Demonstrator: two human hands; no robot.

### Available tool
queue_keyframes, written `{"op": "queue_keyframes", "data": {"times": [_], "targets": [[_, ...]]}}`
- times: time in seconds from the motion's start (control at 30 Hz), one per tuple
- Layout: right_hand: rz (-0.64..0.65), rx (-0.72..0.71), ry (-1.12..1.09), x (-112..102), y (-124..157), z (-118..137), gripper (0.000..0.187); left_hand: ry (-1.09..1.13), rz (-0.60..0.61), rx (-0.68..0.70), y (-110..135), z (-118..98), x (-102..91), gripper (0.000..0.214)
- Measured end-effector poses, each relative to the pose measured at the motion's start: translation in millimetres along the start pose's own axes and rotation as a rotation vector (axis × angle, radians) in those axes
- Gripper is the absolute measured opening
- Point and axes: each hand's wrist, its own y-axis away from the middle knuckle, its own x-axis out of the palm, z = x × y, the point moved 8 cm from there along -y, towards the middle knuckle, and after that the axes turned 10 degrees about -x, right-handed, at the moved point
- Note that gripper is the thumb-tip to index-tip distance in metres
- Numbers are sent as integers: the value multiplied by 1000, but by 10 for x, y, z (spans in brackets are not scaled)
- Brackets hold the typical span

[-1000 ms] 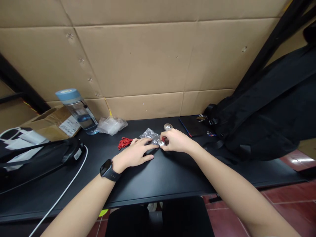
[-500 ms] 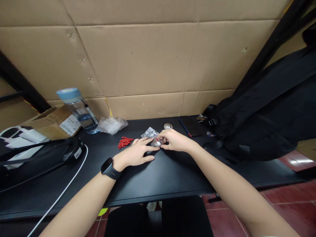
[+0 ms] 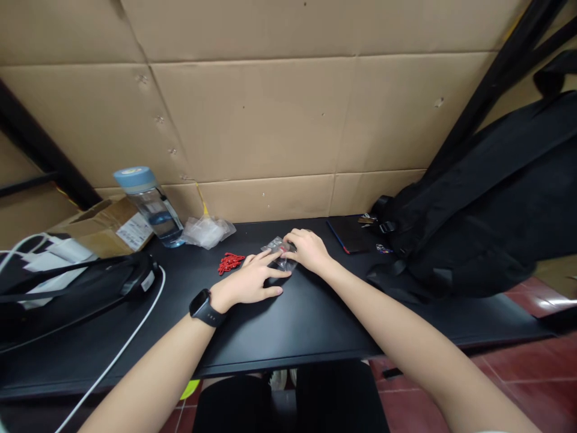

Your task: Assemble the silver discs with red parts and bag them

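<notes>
We saw two bare hands meeting over a crumpled clear wrap (image 3: 285, 264) on a smooth black table (image 3: 293, 325), near its middle, with a red bit (image 3: 283, 249) showing in or beneath the plastic. The left hand (image 3: 250, 284) lay low with its fingers spread and its thumb held apart, the foremost tips resting on or against the wrap. The right hand (image 3: 310, 249) curled in from the right, thumb and fingertips at the wrap's right side; we couldn't tell whether they were pinched shut on anything.

The main risk, we judged, was sliding: thin plastic on a slick surface could have skidded if the left fingers pressed too lightly. An uneven tug from the right could have crumpled or torn it. The red cords (image 3: 231, 263), just left of the left hand, could have been swept aside by its knuckles.

Compared with half a second earlier, the right hand's fingers reached farther over the wrap. The shiny dome then plain between the hands no longer showed clearly, and a second dome, formerly at the far side, was mostly or wholly hidden. The left hand had hardly changed.
</notes>
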Motion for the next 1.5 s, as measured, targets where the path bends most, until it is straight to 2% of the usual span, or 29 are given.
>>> {"op": "queue_keyframes", "data": {"times": [0.13, 0.23, 0.33, 0.43, 0.5, 0.57, 0.67, 0.7, 0.83, 0.93, 1.07, 1.13, 1.23, 1.3, 1.37, 1.5], "targets": [[-45, 61, 16, 40, -50, 2, 20, -22, -12, -27, 10, 18, -37, 44], [-98, -7, -169, -47, -24, -2, 24, -30, -68, -36, 3, 48, -108, 31], [-85, -164, -424, -141, 36, -7, 30, -5, -213, -41, -11, 102, -228, 24], [-82, -144, -484, -175, 93, -141, 16, -46, -374, -133, -16, 210, -321, 36], [-54, -129, -440, -131, 103, -179, 22, -106, -426, -173, -29, 231, -325, 36], [-31, -117, -367, -80, 97, -177, 24, -138, -439, -180, -61, 212, -298, 26], [-35, -98, -298, -74, 84, -148, 7, -136, -461, -203, -110, 196, -276, 13], [-41, -99, -309, -94, 82, -136, 2, -122, -469, -221, -121, 209, -276, 15], [-70, -101, -490, -208, 81, -109, 3, -4, -487, -339, -114, 327, -297, 23], [-66, -1, -550, -201, 76, -154, 5, 42, -538, -404, -71, 368, -348, 26], [-54, 174, -354, -131, 107, -242, 11, -12, -562, -422, -75, 331, -354, 31], [-73, 133, -261, -152, 113, -195, 5, -48, -548, -415, -104, 316, -320, 32], [-34, -102, -244, -146, 97, 20, 21, -72, -543, -414, -136, 321, -283, 28], [24, -196, -249, -96, 100, 119, 27, -62, -547, -388, -150, 306, -278, 19], [55, -189, -251, -42, 98, 131, 29, -31, -529, -328, -165, 261, -270, 11], [41, -91, -311, -11, 95, 64, 31, 67, -453, -266, -170, 208, -236, 28]]}}
